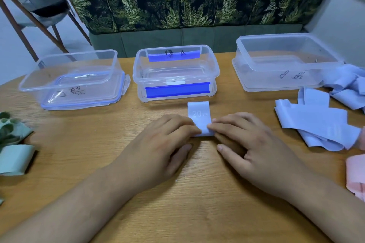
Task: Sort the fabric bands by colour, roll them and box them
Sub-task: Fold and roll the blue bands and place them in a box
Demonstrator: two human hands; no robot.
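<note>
Two hands share one grip on a pale blue flat fabric band (pixel 199 114) printed "20 LB". The left hand (pixel 167 140) and right hand (pixel 246 144) meet fingertip to fingertip, with fingers curled over the band's rolled near end. Both thumbs lie low on the near side, and I cannot tell whether they touch the cloth. The unrolled tail lies flat on the wooden tabletop (pixel 177 213) and runs straight away from the grip.

The band looks light, soft and limp, and probably a little springy, so the roll will likely loosen if pressure comes off. It is best held across its full width, with fingers on top and thumbs behind, keeping the edges square.

Just beyond the tail's far end stands a clear plastic box with blue strips (pixel 214 69). A clear box resting on a blue-edged lid (pixel 25 87) sits beyond and left of the grip, and a third clear box (pixel 239 45) sits beyond and right. A loose heap of pale blue bands (pixel 316 124) lies to the grip's right, with pink fabric (pixel 355 173) nearer on that side. Green bands (pixel 13 156) lie well to the left.
</note>
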